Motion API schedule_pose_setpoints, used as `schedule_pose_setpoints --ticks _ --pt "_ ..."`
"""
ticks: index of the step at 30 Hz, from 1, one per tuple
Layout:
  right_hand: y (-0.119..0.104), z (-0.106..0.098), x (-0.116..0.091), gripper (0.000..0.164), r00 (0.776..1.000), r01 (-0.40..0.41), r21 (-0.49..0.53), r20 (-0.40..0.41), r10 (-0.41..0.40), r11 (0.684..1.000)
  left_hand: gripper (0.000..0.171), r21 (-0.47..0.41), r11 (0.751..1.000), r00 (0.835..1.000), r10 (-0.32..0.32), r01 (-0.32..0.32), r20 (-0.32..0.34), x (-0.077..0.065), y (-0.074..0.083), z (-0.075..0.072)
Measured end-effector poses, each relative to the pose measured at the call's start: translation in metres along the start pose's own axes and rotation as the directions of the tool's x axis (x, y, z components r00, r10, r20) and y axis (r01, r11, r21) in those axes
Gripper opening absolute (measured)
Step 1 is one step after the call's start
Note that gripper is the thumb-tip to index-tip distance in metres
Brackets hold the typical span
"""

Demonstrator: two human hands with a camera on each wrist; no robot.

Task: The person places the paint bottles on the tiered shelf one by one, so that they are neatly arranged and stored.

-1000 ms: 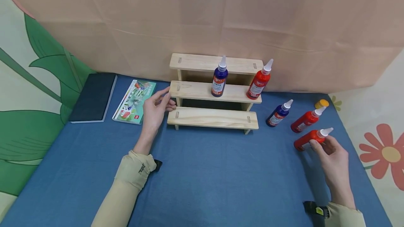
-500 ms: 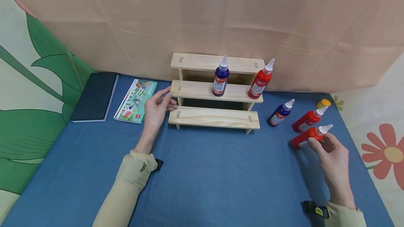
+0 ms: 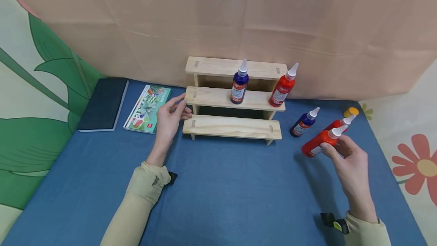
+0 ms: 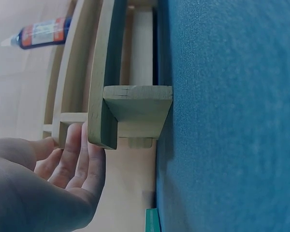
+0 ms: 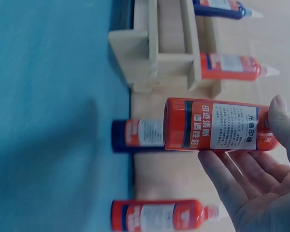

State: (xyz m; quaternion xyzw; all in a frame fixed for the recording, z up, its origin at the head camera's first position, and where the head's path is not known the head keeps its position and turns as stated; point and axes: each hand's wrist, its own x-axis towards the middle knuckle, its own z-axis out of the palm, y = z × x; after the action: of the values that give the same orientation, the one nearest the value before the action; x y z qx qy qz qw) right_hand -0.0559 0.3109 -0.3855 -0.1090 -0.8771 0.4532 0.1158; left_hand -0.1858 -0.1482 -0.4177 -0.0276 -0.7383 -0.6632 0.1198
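Fingers of my right hand (image 3: 351, 164) clamp a tilted red bottle (image 3: 319, 144) above the right of the table (image 3: 246, 185); swung too low, it could topple the nearby blue bottle (image 3: 301, 125). My left hand (image 3: 168, 120), pinching the rack (image 3: 232, 126), could jog it.

On the red bottle (image 5: 220, 124) in the right hand (image 5: 263, 200), the white panel (image 5: 234, 126) reads 光敏印油, beside finer lines too small to read. The red panel (image 5: 199, 123) appears to read 印迹清晰 and 渗透性好. Print on the other bottles (image 5: 154, 216), the booklet (image 3: 147, 109) and the left sleeve (image 3: 145, 187) is too small or blurred to make out.
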Motion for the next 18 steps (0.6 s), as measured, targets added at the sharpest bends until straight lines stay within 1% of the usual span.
schedule_pose_setpoints --ticks 3,11,18 --pt "-0.010 0.005 0.001 0.052 1.000 0.025 0.012 0.014 -0.025 1.000 0.038 0.003 1.000 1.000 -0.006 0.006 -0.001 0.000 0.000 0.000" --pt "-0.035 0.023 0.003 0.049 0.996 0.079 0.003 0.044 -0.079 0.997 0.038 -0.006 1.000 1.000 -0.007 0.007 0.002 0.000 0.002 0.000" --pt "-0.050 0.039 0.007 0.046 0.991 0.101 0.055 0.083 -0.105 0.993 0.037 -0.004 1.000 1.000 -0.001 0.001 0.007 0.001 0.001 -0.001"
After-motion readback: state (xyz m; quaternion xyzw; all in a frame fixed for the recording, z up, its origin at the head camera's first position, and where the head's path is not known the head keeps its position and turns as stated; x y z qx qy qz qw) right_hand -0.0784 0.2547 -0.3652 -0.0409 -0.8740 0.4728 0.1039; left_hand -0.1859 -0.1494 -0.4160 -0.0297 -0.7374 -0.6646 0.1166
